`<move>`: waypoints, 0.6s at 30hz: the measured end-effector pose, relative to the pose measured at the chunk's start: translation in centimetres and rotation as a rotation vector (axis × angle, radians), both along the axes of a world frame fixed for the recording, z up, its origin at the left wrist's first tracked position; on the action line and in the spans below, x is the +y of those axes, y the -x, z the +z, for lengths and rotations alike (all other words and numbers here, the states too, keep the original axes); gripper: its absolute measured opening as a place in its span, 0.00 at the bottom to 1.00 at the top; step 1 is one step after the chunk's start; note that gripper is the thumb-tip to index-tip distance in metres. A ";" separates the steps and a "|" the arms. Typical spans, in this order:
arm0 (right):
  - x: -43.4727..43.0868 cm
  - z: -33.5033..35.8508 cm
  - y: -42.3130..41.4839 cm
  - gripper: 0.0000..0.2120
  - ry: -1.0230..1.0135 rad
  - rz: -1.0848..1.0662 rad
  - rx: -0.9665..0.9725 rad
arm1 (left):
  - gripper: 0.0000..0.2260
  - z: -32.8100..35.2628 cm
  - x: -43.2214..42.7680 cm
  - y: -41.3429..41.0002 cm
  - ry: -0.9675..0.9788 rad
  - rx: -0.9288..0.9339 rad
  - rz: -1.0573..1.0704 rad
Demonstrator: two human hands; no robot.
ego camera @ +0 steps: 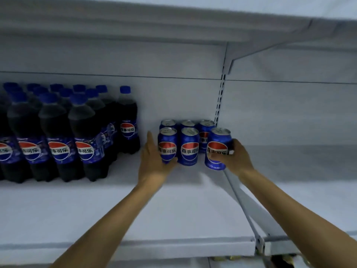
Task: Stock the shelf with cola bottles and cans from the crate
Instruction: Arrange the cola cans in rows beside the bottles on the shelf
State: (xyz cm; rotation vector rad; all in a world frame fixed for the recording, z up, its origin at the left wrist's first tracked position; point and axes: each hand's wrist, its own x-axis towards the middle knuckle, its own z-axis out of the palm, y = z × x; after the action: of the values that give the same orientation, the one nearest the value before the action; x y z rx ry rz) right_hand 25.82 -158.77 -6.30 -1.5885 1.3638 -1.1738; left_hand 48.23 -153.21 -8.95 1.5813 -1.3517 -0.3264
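Six cola cans [189,147] cluster on the shelf [173,209], right of the bottles [58,136]. The right hand [237,157] wraps the outermost can [218,138] mid-body; the left hand [152,163], fingers straight, touches the front-left can [167,146]. Full cans likely feel hefty, rigid, slick, so mid-wall grips suit.

Can [218,149] in right grip [236,155]: "百事可乐" on globe logo; small print beneath unreadable.
Cans [189,147] between the grips: "百事可乐".
Bottles [85,136] left of left grip [154,161]: "百事可乐" labels.
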 end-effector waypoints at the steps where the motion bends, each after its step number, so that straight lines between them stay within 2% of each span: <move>1: -0.9 -0.3 -0.2 0.27 -0.002 -0.001 0.003 | 0.52 -0.6 -0.3 -0.3 0.018 0.031 -0.007; 7: -4.0 -1.9 -1.3 0.31 -0.013 -0.006 0.031 | 0.49 -3.0 -0.6 -1.3 0.029 0.201 -0.103; 13: -4.7 -2.4 -2.0 0.30 -0.007 0.021 0.086 | 0.48 -3.0 -0.7 -1.5 0.032 0.257 -0.109; 18: -4.5 -2.3 -1.8 0.36 0.000 0.047 0.159 | 0.46 -2.9 -0.6 -1.4 0.008 0.325 -0.135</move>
State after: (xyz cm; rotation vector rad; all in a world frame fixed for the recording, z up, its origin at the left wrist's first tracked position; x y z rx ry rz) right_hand 27.61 -163.31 -8.62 -1.7354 1.4181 -1.0378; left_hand 49.68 -153.81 -11.84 1.3638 -1.2042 -0.6315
